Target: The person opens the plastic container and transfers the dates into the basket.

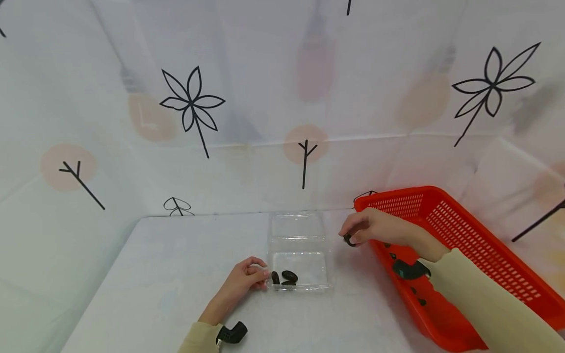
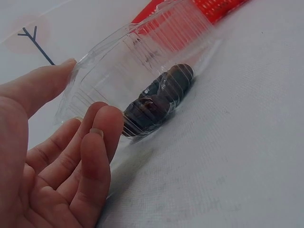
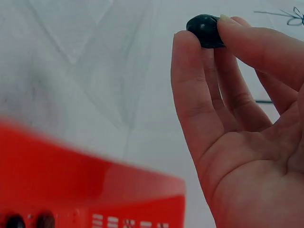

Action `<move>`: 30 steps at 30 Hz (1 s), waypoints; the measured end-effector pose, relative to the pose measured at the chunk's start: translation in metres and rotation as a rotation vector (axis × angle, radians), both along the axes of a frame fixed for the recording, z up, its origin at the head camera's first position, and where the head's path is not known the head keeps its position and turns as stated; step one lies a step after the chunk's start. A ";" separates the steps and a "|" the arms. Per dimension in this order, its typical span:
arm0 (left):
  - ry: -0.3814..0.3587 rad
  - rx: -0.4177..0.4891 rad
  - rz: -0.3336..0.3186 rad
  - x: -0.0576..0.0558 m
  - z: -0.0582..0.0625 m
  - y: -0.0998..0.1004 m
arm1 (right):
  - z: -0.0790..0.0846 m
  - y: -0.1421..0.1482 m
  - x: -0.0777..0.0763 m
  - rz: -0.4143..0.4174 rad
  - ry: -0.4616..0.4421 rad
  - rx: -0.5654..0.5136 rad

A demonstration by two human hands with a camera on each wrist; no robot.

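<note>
Piece (image 3: pixel 204 32) pinched in right hand (image 1: pixel 375 228), between basket (image 1: pixel 446 318) and box (image 1: pixel 309 267); left hand (image 1: pixel 247 275) loosely half-open against the box's edge. Looks like mid-transfer to me, so next move calls for lowering it beside the three pieces (image 1: pixel 289 275) inside.

No words, brands or numbers can be read. The cloth (image 1: pixel 265 63) bears only printed figures: a pale L-shaped mark (image 1: pixel 142 120) in an orange patch (image 1: pixel 164 123) above the surface's far left corner, a black leafy stem (image 1: pixel 191 103) just right of it, a second stem (image 1: pixel 492 86) well apart on the right, and a forked twig (image 1: pixel 304 164) above the surface (image 1: pixel 198 240)'s far edge.
</note>
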State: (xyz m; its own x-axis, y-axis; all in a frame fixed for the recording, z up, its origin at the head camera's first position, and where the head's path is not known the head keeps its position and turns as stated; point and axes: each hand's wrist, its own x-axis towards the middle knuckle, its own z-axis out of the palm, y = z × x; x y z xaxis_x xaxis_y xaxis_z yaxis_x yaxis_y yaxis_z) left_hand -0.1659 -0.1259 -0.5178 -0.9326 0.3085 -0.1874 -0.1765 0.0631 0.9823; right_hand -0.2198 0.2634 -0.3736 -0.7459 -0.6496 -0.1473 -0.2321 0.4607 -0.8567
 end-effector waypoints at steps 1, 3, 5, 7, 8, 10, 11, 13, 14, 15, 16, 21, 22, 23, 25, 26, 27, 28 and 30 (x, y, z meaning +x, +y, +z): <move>0.000 -0.001 -0.001 0.000 0.000 0.000 | 0.001 0.006 0.002 -0.015 0.014 0.005; 0.004 -0.010 -0.005 -0.001 0.000 -0.001 | 0.003 0.018 0.006 -0.054 0.025 0.010; 0.001 -0.014 -0.003 -0.001 0.000 -0.001 | 0.004 0.029 0.010 -0.091 0.025 0.009; 0.002 -0.018 -0.003 -0.001 0.000 -0.001 | 0.004 0.039 0.014 -0.121 0.019 0.008; 0.003 -0.017 -0.003 -0.001 0.001 -0.001 | 0.004 0.044 0.015 -0.130 0.021 0.005; 0.003 -0.012 -0.001 -0.001 0.002 -0.001 | 0.002 0.054 0.019 -0.143 0.023 -0.007; 0.006 -0.010 -0.002 -0.001 0.002 -0.001 | 0.002 0.059 0.020 -0.147 0.030 -0.008; 0.005 -0.003 -0.002 -0.001 0.002 -0.001 | 0.001 0.068 0.023 -0.154 0.035 -0.018; 0.005 -0.003 -0.002 -0.001 0.003 0.000 | 0.000 0.073 0.024 -0.157 0.042 -0.019; 0.006 -0.003 -0.002 -0.001 0.003 0.000 | -0.001 0.077 0.025 -0.161 0.043 -0.020; 0.006 -0.003 -0.002 -0.001 0.003 0.000 | -0.002 0.081 0.026 -0.166 0.046 -0.013; 0.008 -0.008 -0.001 0.001 0.005 0.000 | -0.009 0.101 0.032 -0.206 0.076 0.017; 0.008 -0.008 -0.001 0.001 0.005 0.000 | -0.011 0.104 0.033 -0.216 0.076 0.021; 0.007 -0.007 -0.001 0.001 0.004 0.000 | -0.012 0.108 0.034 -0.224 0.073 0.023; -0.001 -0.011 0.002 0.001 0.005 0.001 | -0.015 0.114 0.035 -0.241 0.056 0.029; -0.003 -0.011 0.003 0.001 0.005 0.001 | -0.017 0.117 0.036 -0.247 0.050 0.032; -0.003 -0.011 0.003 0.000 0.005 0.000 | -0.019 0.120 0.036 -0.256 0.041 0.035; -0.003 -0.010 0.004 0.001 0.005 0.000 | -0.020 0.123 0.037 -0.264 0.031 0.040; -0.002 -0.008 0.004 0.001 0.004 0.000 | -0.024 0.128 0.037 -0.273 0.011 0.043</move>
State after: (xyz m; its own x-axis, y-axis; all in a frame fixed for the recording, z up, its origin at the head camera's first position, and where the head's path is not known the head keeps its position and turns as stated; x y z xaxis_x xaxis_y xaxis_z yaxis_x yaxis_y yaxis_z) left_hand -0.1653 -0.1255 -0.5137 -0.9335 0.3028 -0.1921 -0.1791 0.0703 0.9813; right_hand -0.1827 0.3909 -0.3971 -0.8943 -0.4177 -0.1608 -0.1040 0.5433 -0.8331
